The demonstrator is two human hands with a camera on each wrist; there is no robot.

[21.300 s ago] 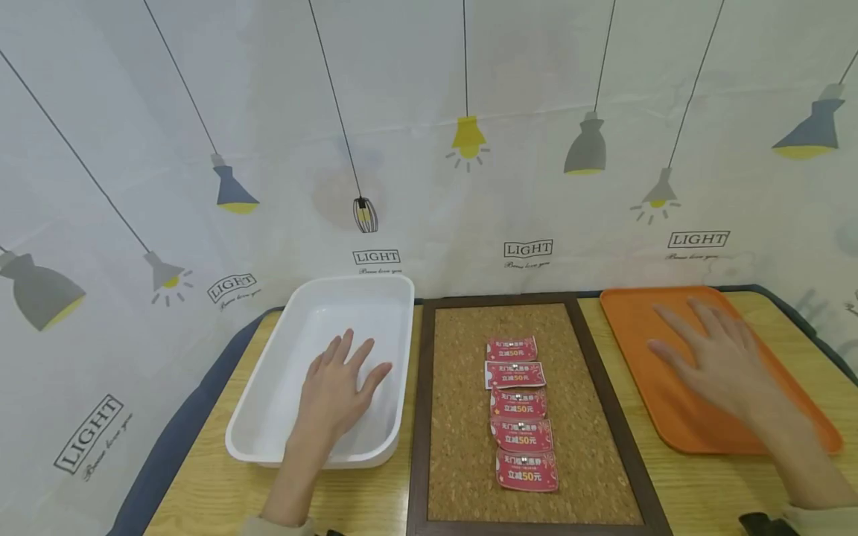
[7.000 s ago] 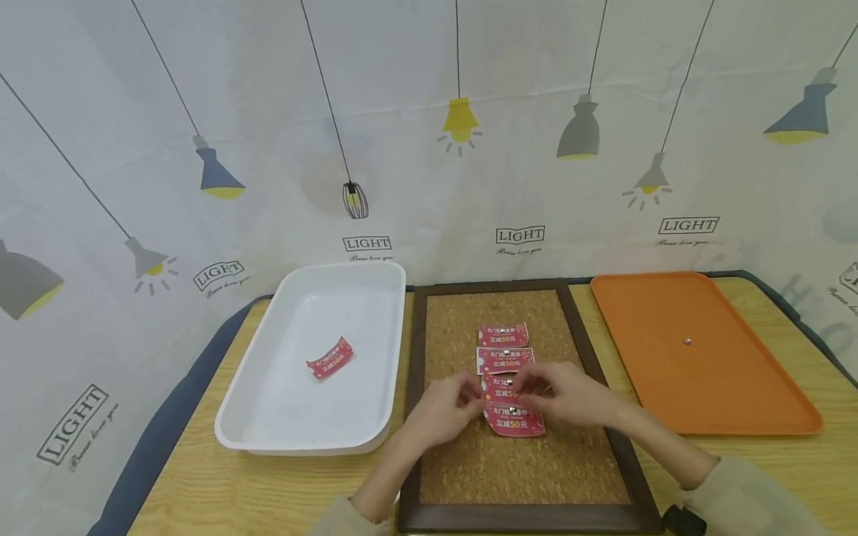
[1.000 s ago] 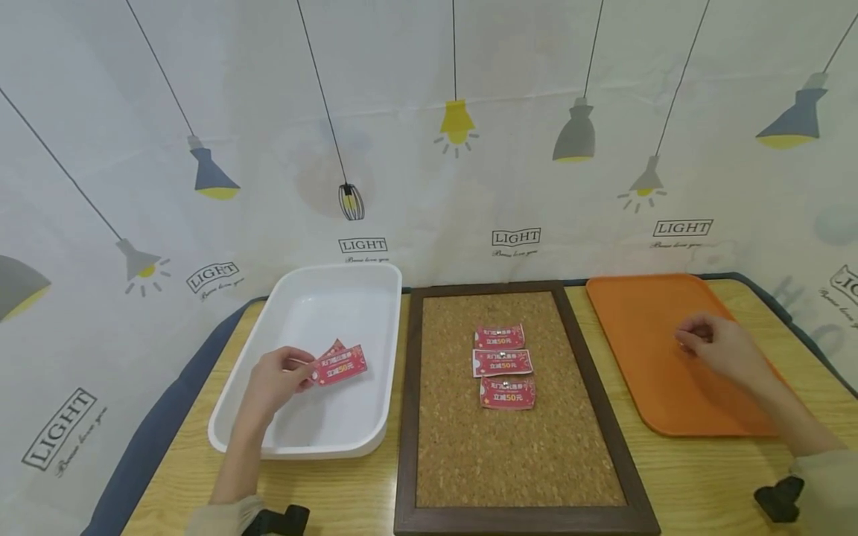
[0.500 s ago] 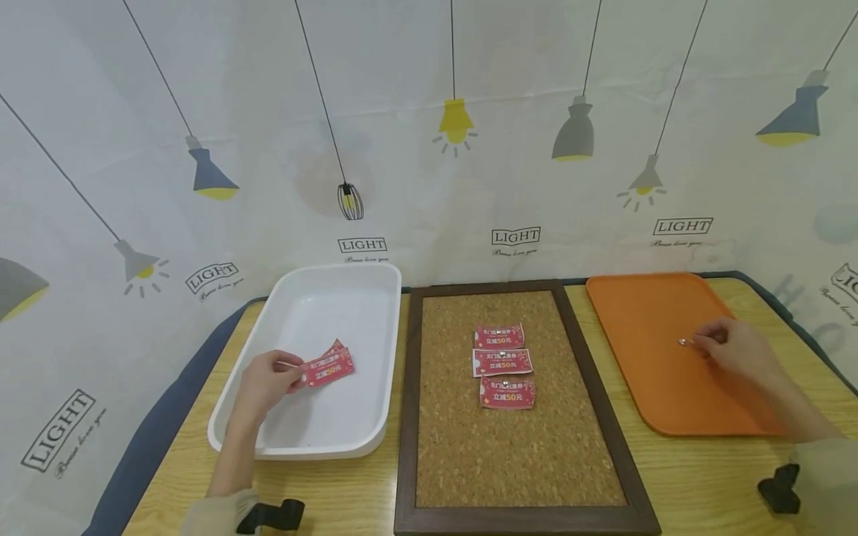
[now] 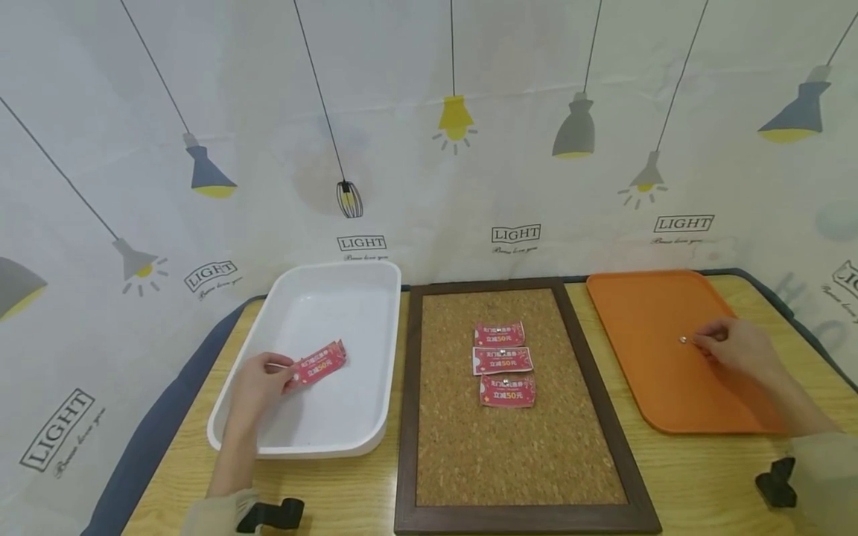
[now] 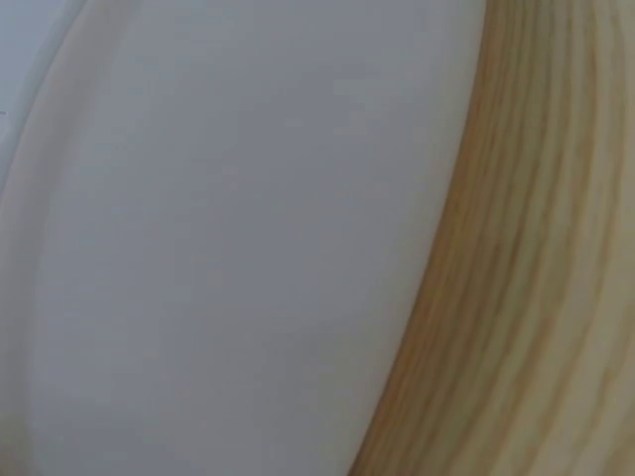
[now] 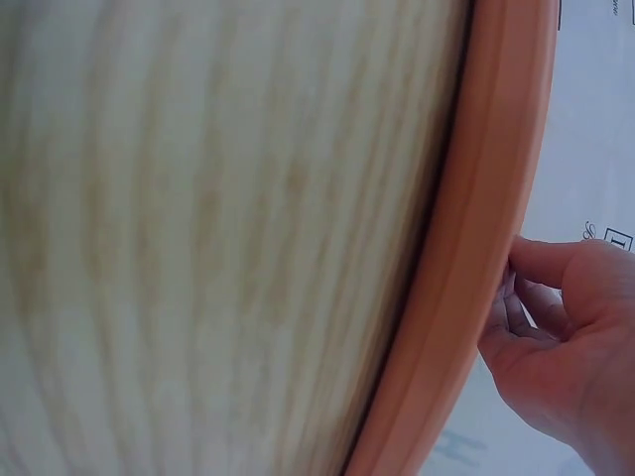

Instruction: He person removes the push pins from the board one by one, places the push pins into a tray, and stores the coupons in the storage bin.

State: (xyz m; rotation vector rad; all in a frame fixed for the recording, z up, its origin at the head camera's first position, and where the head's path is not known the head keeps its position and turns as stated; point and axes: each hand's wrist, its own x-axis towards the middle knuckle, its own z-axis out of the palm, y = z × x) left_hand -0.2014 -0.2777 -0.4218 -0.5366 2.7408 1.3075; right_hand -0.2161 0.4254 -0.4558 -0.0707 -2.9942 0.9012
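Coupon [image 5: 316, 365] between pinching left fingers [image 5: 277, 358] over white tub [image 5: 322, 316], corkboard [image 5: 516, 458] between that and tray [image 5: 670, 387], hold of right fingers [image 5: 716, 329] unclear.

Pink-red it is on the rectangular paper coupon [image 5: 313, 368] above the white, round-cornered basin [image 5: 362, 320], white characters across it, and there's the 50 in yellow! Pink-red, white and yellow again on three rectangular pinned paper coupons [image 5: 501, 362], the middle one edged in white, against a speckled golden-brown cork board [image 5: 519, 454] with a dark brown frame [image 5: 523, 519]. Across to solid, plain orange on the flat rectangular tray [image 5: 637, 320], one small silvery stud [image 5: 683, 339] glinting there! Streaky pale-yellow grain through the wooden table [image 5: 697, 473]; off-white on the cloth backdrop [image 5: 402, 156], its printed lamps [image 5: 456, 115] grey, blue, yellow.
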